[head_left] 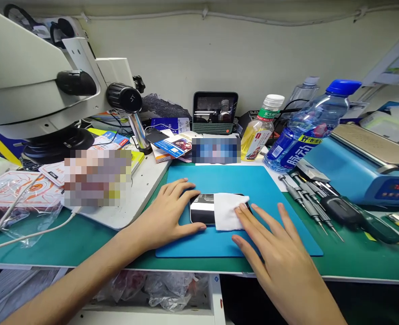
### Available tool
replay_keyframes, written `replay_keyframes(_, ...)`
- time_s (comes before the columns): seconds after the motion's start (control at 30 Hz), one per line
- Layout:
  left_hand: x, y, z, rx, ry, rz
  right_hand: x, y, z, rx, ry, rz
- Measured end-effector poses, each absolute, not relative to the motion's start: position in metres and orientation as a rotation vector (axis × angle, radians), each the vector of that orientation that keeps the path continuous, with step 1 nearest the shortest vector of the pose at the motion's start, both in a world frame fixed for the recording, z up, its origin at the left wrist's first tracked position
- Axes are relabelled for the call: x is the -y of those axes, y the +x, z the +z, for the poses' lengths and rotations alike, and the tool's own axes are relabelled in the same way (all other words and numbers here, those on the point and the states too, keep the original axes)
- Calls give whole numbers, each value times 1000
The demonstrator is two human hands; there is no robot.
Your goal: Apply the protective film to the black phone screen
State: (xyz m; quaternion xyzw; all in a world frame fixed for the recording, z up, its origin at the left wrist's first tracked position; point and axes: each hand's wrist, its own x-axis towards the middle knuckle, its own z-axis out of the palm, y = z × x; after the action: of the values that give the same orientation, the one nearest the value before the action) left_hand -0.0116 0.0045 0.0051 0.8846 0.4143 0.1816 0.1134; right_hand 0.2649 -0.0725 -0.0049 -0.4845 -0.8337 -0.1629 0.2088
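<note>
- Step in hand, as judged: wiping the phone with the cloth.
- Phone lies flat, lengthwise left to right, on the blue mat, between the two hands.
- Left hand: thumb and forefinger apart, one at each long edge of the phone's left end; whether they pinch firmly, cannot tell.
- Right hand: opened out flat, fore and middle fingertips close together on the cloth's right part; thumb apart on the near side, other two fingers fanned to the right. Nothing clamped.
- Technique: left hand should brace the edges without covering the glossy face. Right fingertips best kept flat, pressure light and even, cloth always between skin and surface. Straight, overlapping passes, end to end, advisable; bare fingertips would likely leave marks.
- Caution: too hard a push rightward could slide the phone out of the brace.
- Phone's look: dark, glossy, rounded corners, pale rim at left end. Bright white band and fine streaks on the exposed left part, probably reflections. Screen or back uppermost: cannot tell.
- Cloth: white, thin, squarish; covers the phone's middle and part of its right, overhanging the near edge slightly.
</note>
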Motion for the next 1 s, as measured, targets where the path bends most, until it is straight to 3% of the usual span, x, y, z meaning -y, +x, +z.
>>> replay_keyframes(0.4,-4,-12,2,-1210,2584,574,40,262,-1,2291,-1416,-383)
replay_keyframes(0.7,-4,-12,3,-1225,2575,570,83,277,-6,2296,-1344,-449)
replay_keyframes(1.0,-5,-12,2,-1218,2575,553,43,269,-3,2233,-1453,-374)
